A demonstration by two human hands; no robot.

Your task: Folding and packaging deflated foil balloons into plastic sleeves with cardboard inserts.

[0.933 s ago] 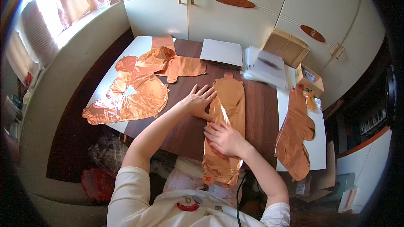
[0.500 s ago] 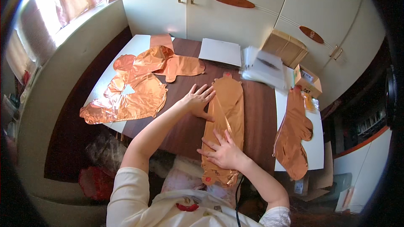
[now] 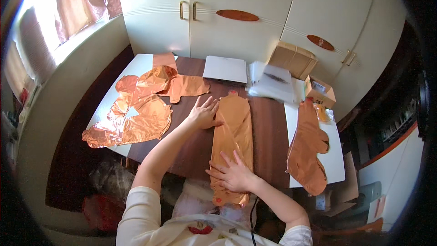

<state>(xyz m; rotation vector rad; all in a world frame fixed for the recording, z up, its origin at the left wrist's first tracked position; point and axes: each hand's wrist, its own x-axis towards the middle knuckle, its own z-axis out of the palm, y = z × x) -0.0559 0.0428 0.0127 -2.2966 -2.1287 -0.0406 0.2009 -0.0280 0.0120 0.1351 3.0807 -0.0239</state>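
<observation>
A flat, folded copper-coloured foil balloon [image 3: 233, 130] lies lengthwise in front of me, its near end reaching past the table's front edge. My left hand [image 3: 203, 115] rests at its left edge, fingers spread, the thumb touching the foil. Lower down, my right hand [image 3: 234, 175] lies flat on the balloon with its fingers apart. Part of the foil is hidden under the right palm. Small red spots show at both ends of the balloon.
More crumpled copper foil balloons [image 3: 145, 109] lie at the left of the brown-and-white table [image 3: 271, 148]. Another folded one [image 3: 309, 155] is at the right. Behind stand a white stack of sheets [image 3: 224, 68], clear plastic bags [image 3: 271, 84], a cardboard box [image 3: 292, 59] and a smaller open box [image 3: 320, 91].
The whole view has shifted, so the table sits lower and further left. A bright diagonal crease on the middle balloon has faded. Both hands remain spread on or beside it.
</observation>
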